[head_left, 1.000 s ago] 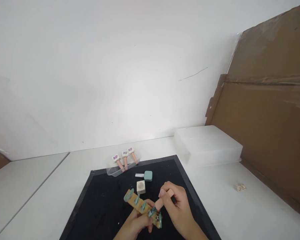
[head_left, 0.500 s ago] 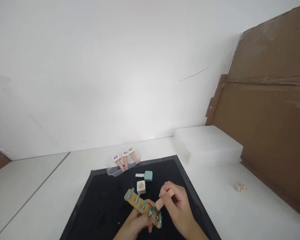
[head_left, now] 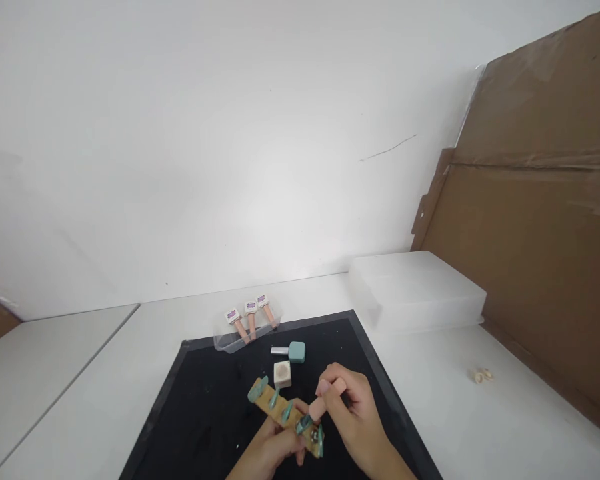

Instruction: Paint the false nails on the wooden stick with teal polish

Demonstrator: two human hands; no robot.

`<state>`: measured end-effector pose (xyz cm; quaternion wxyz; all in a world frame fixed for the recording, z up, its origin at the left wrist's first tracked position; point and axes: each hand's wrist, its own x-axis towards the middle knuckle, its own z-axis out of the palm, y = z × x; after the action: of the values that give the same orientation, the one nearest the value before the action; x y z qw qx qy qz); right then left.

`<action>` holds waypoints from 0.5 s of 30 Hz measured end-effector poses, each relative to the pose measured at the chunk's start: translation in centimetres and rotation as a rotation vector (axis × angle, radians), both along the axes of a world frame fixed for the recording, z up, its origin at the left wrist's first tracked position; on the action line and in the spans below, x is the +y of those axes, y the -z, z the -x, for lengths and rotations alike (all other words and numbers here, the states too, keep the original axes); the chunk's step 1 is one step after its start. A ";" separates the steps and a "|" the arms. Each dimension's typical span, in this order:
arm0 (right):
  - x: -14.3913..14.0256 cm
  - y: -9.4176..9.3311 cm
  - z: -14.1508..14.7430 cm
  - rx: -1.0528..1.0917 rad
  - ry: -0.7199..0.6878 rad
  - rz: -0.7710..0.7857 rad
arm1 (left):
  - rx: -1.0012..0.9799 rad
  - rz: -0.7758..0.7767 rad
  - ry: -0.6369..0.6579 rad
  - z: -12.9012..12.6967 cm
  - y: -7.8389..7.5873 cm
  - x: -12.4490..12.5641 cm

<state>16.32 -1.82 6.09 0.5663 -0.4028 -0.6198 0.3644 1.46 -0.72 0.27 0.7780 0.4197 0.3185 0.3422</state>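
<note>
Wooden strip (head_left: 284, 411) with teal nail tips (head_left: 258, 389) standing along it is being held low over the black mat (head_left: 200, 407), tilted so that its far end is pointing up and to the left. The left hand (head_left: 270, 453) is coming up from the bottom edge of the view, palm turned upward, its grip closing around the near end of the strip from beneath, thumb lying along the wood. The right hand (head_left: 353, 410) is reaching in from the lower right with the wrist bent inward and the fingers curled; its grip is pinching a small pink stick (head_left: 325, 400) between thumb and forefinger, and the stick's lower end is touching the nail tips near the strip's near end.

Just beyond the hands, a pale cube (head_left: 282, 373) is sitting on the mat, with a teal block (head_left: 297, 351) and a small white bar (head_left: 279, 350) behind it. A clear tray (head_left: 225, 343) holding three pink-handled pieces is lying at the mat's far edge. On the white counter (head_left: 455, 413), a frosted plastic box (head_left: 415, 290) is resting to the right, against brown cardboard (head_left: 545, 233).
</note>
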 end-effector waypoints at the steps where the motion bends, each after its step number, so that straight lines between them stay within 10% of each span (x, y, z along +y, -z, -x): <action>1: 0.0 0.0 0.0 -0.002 -0.005 0.002 | -0.003 0.000 0.003 0.0 0.1 0.0; 15: -0.1 0.1 0.0 -0.033 -0.008 0.014 | 0.004 -0.005 0.026 0.0 0.7 0.3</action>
<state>16.31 -1.89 5.96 0.5517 -0.4103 -0.6282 0.3641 1.41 -0.46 -0.46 0.7806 0.4265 0.3136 0.3322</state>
